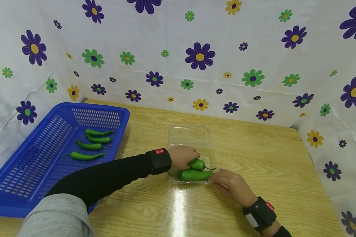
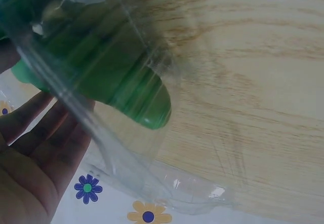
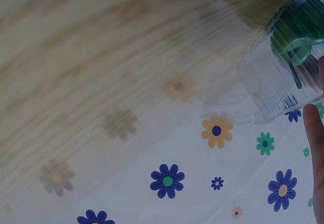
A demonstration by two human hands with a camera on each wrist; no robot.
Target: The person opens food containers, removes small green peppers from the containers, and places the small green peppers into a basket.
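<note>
A clear plastic clamshell box (image 1: 190, 135) lies open on the wooden table (image 1: 255, 158), with two green peppers in its near half. My left hand (image 1: 182, 156) reaches into the box, fingers curled over the upper pepper (image 1: 197, 163). The longer pepper (image 1: 194, 175) lies just in front of it. In the left wrist view the pepper (image 2: 126, 82) shows through the box wall (image 2: 152, 183), my fingers (image 2: 35, 148) below it. My right hand (image 1: 228, 182) rests against the box's front right corner, fingers fairly straight. The right wrist view shows that corner (image 3: 273, 87), a pepper's stem end (image 3: 298, 32) and one finger (image 3: 316, 143).
A blue perforated basket (image 1: 32, 148) sits at the table's left side with several green peppers (image 1: 89, 144) in it. A white cloth with flowers (image 1: 195, 56) walls in the back and both sides. The table's right edge lies near the cloth.
</note>
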